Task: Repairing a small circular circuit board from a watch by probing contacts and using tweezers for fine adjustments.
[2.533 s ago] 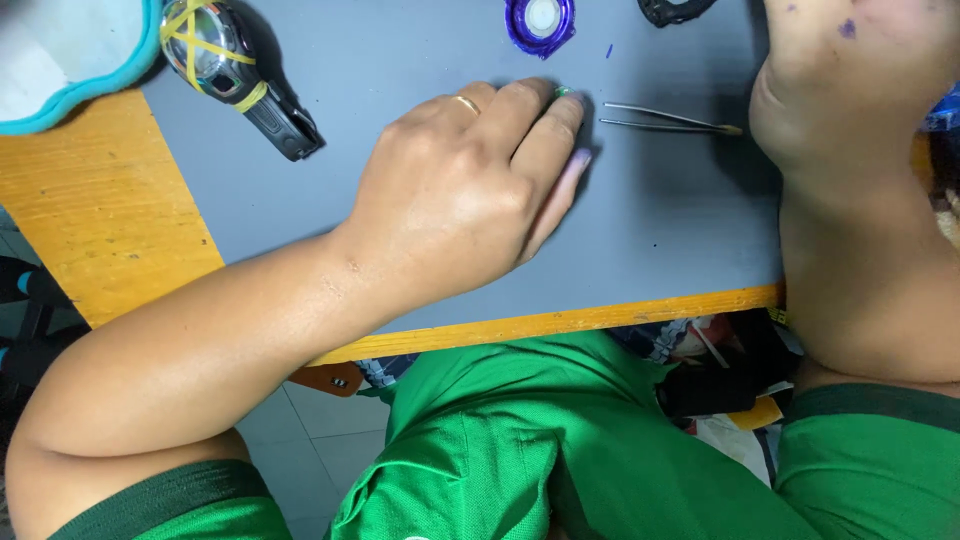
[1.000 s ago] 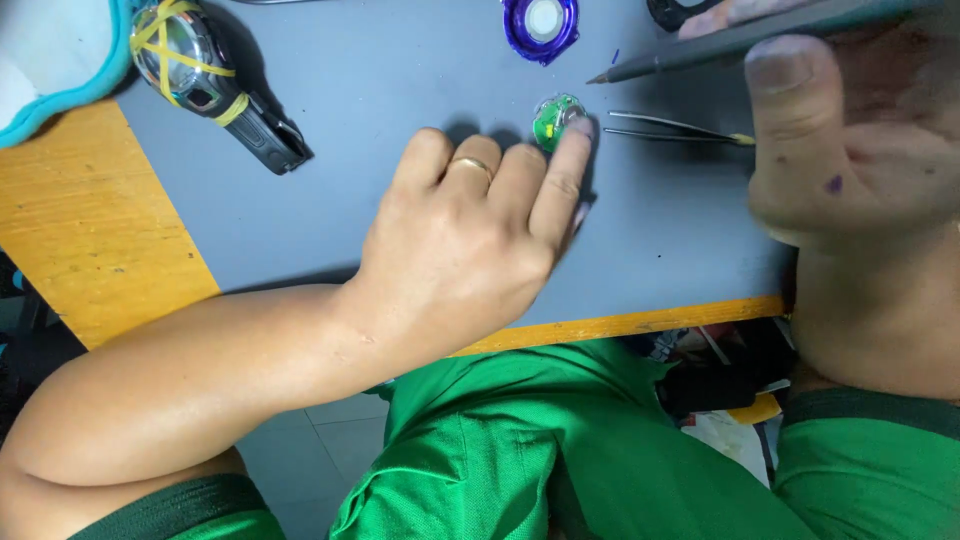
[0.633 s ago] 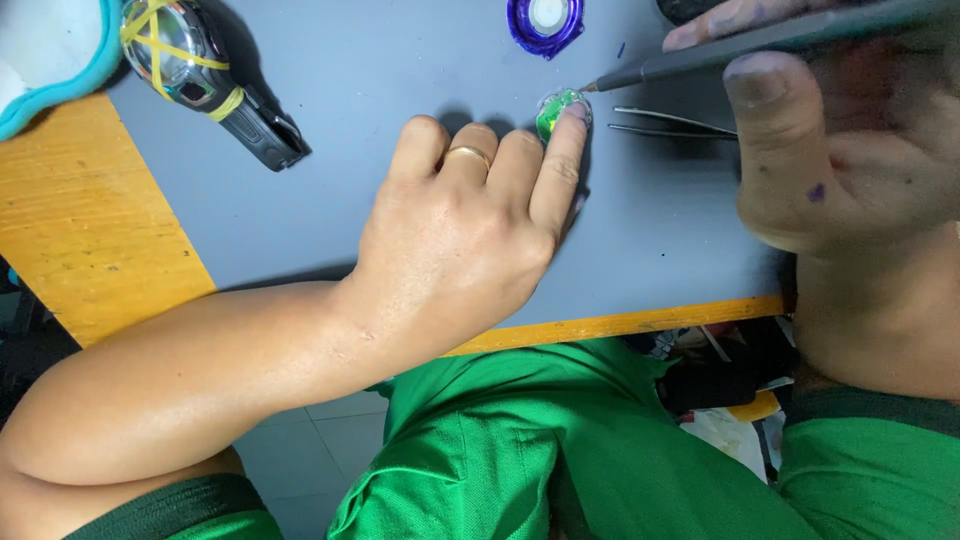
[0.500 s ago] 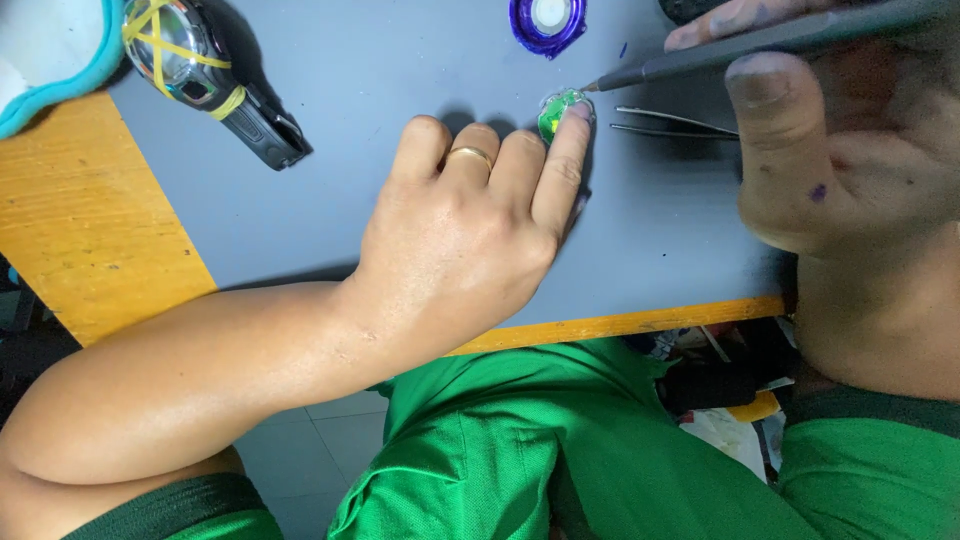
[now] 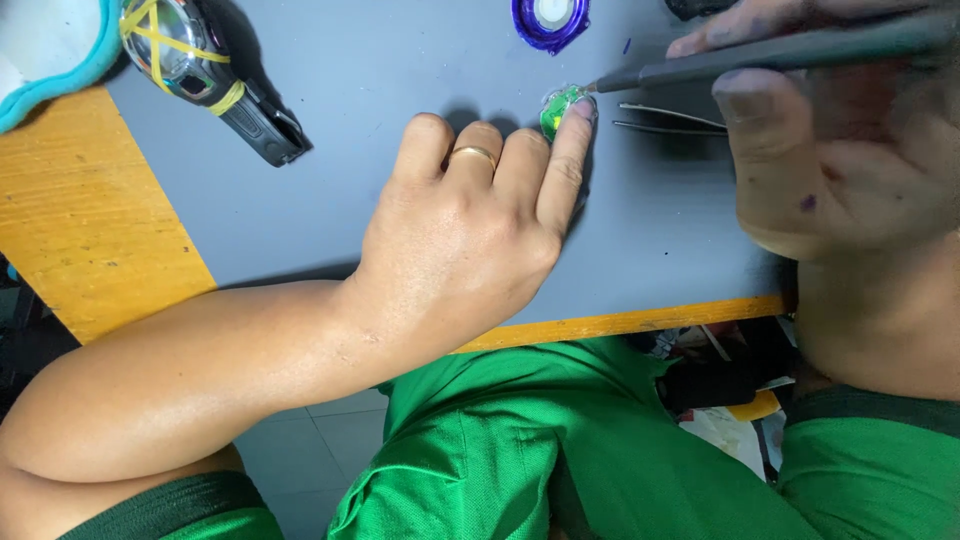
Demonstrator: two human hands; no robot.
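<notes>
My left hand (image 5: 470, 230) lies flat on the grey mat (image 5: 400, 90), a gold ring on one finger. Its index fingertip presses a small green round part (image 5: 557, 108) against the mat. My right hand (image 5: 850, 140) grips a thin dark grey tool (image 5: 780, 55) like a pen. The tool's metal tip touches the green part from the right. A pair of metal tweezers (image 5: 665, 115) lies on the mat just right of the green part, under the tool.
A black hand-held device wrapped in yellow bands (image 5: 205, 75) lies at the mat's upper left. A blue ring-shaped piece with a white centre (image 5: 550, 18) sits at the top edge. The mat rests on a yellow wooden table (image 5: 90, 220). A teal-rimmed white object (image 5: 45, 45) occupies the far left corner.
My left hand has uncovered the green part and now pins it with a fingertip. My right hand has brought the grey tool in until its tip meets the part.
</notes>
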